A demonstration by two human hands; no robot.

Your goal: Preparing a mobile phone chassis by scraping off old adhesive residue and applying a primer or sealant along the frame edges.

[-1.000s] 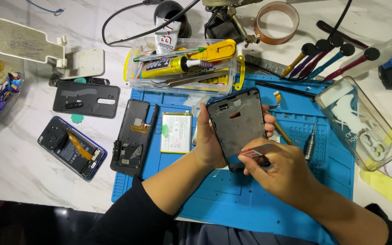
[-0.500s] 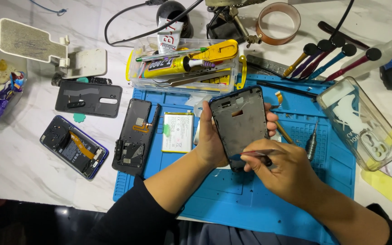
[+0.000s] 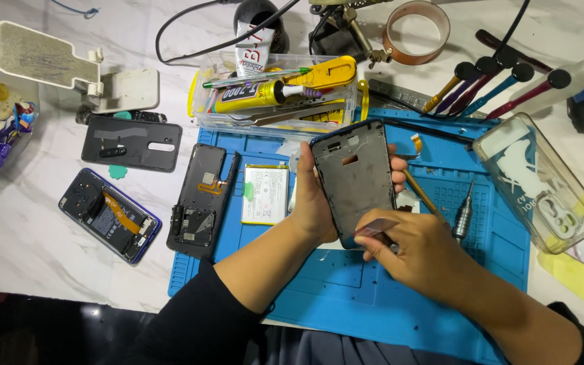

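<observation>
Phone frame (image 3: 356, 177), dark and stripped, stands tilted above the blue mat (image 3: 346, 297), clamped in the left hand (image 3: 312, 203) with fingers wrapped round its right edge. Right hand (image 3: 414, 253) pinches a small reddish card (image 3: 375, 228) shut between thumb and fingers. Over the last second that card has crept from the frame's near right corner along its near edge, so the scraping looks under way. Left lie a battery (image 3: 265, 194) and opened phone (image 3: 201, 199); right, a screwdriver (image 3: 464, 215) and clear case (image 3: 542, 179).
</observation>
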